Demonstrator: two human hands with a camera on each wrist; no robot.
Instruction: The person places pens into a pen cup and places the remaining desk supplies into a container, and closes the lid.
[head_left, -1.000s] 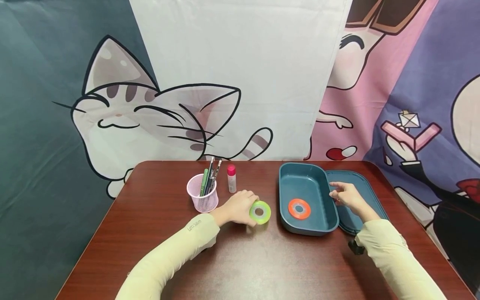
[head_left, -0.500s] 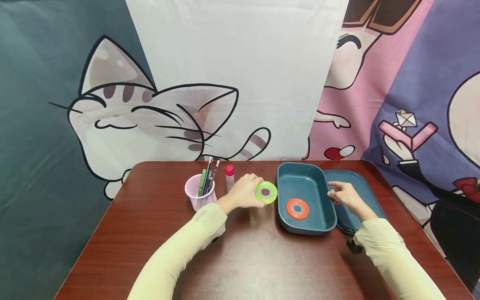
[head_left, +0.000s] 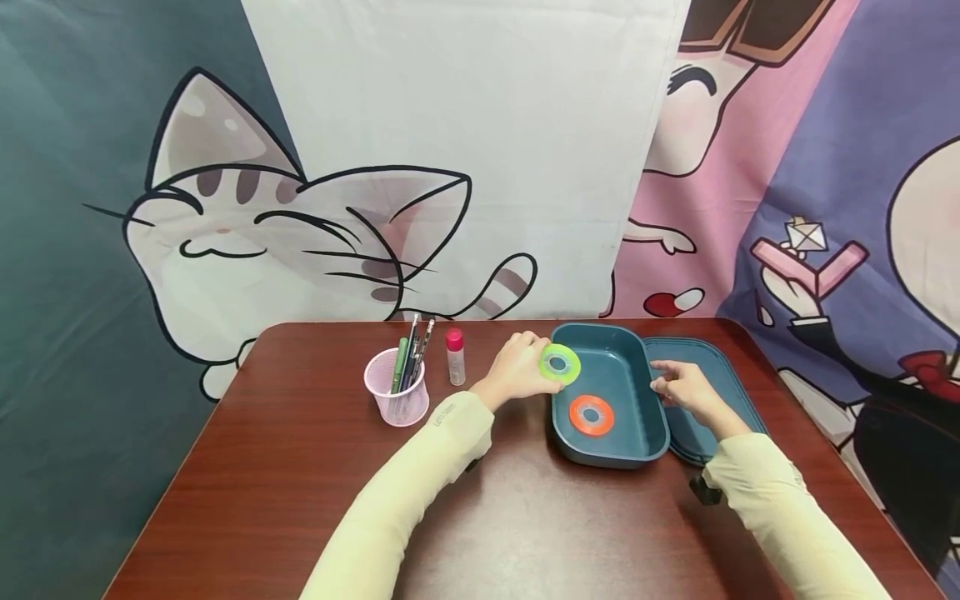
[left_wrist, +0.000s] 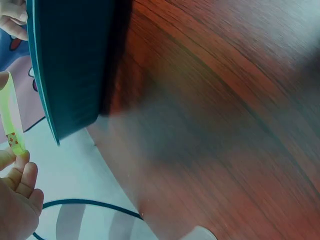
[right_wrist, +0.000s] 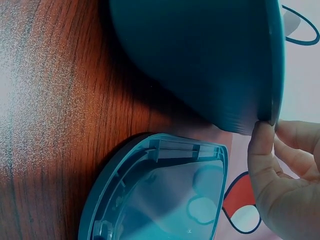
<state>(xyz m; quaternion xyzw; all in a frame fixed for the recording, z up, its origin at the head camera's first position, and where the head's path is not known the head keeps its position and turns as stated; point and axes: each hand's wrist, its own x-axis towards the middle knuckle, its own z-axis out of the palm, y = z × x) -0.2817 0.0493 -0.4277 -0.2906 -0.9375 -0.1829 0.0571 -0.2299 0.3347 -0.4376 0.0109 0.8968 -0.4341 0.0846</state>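
In the head view the left hand (head_left: 521, 367) pinches a yellow-green tape roll (head_left: 560, 364) above the left rim of a teal box (head_left: 611, 457). The left wrist view shows fingertips gripping the edge of the green roll (left_wrist: 12, 117), beside the box wall (left_wrist: 75, 65). An orange tape roll (head_left: 591, 415) lies flat inside the box. At the box's right side is the right hand (head_left: 688, 387); in the right wrist view its thumb and fingers (right_wrist: 262, 137) pinch the rim.
A teal lid (head_left: 712, 367) lies on the table right of the box. To the left stand a pink mesh cup (head_left: 397, 402) with pens and pencils and a glue stick (head_left: 455, 357) with a red cap. A cartoon cloth (head_left: 465, 108) hangs behind the table.
The left hand has carried the green roll up and to the right, from left of the box to over its left rim. The right hand has stayed at the box's rim.
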